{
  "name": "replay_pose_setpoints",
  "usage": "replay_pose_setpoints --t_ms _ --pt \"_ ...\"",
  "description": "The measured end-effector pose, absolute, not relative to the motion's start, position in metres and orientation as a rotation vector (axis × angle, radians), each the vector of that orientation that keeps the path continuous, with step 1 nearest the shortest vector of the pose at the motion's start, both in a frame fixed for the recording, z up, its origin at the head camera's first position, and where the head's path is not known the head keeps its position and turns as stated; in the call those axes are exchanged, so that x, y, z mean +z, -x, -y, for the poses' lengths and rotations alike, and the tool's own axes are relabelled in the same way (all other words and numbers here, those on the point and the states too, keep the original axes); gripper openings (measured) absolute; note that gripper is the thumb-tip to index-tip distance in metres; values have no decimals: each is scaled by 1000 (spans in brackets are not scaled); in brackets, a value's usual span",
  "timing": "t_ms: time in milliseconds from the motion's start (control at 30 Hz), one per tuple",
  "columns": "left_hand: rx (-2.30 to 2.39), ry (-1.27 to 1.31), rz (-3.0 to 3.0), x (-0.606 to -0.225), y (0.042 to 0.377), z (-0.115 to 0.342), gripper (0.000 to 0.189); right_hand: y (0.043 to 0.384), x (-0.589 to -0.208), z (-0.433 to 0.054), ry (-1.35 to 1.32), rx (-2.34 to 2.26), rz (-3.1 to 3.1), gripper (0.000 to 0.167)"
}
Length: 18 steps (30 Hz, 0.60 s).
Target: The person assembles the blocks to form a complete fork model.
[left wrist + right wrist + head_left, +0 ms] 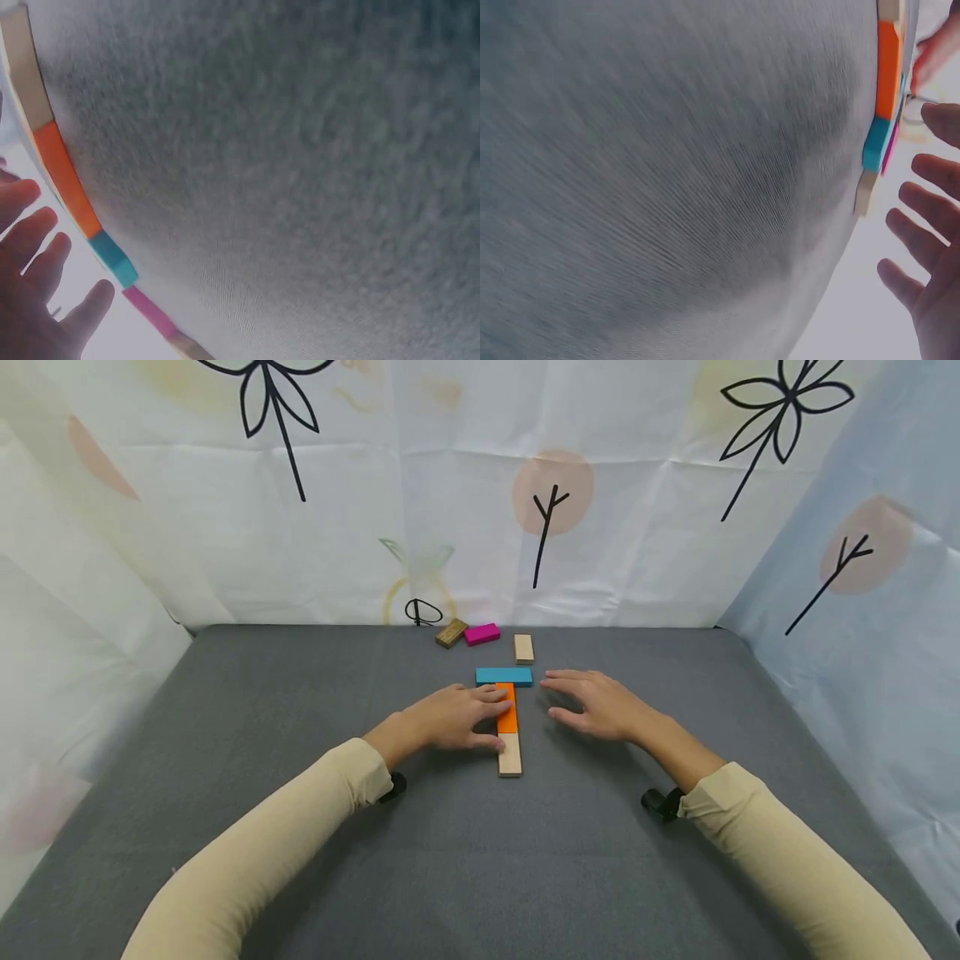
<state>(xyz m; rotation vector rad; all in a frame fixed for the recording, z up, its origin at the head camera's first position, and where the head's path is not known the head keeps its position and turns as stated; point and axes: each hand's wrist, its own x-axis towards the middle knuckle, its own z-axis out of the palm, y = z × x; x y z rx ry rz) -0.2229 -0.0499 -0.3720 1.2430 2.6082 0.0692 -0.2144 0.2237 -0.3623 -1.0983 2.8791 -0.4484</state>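
Note:
A blue block (pixel 504 676) lies crosswise on the grey table. Below it, an orange block (pixel 507 722) and a plain wooden block (pixel 510 763) run end to end toward the person, forming a T shape with the blue one. Over the left side of the orange block reach the spread fingers of my left hand (pixel 450 718), partly covering it; its thumb is by the plain block. Whether those fingertips touch the blocks is unclear. To the right, my right hand (pixel 603 706) hovers palm down beside the blue block, fingers loosely extended and holding nothing.
Behind the T lie another plain wooden block (pixel 523 648), a magenta block (pixel 482 634) and a brown block (pixel 452 633), the latter two close together. White patterned cloth (pixel 465 485) walls the back and sides of the grey table (pixel 480 877).

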Motion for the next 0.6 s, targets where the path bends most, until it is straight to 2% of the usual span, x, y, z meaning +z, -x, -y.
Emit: replay_pose_setpoints --t_ms 600 --pt "24 -1226 -2647 -377 213 45 74 261 -367 -210 803 -390 -2878 57"
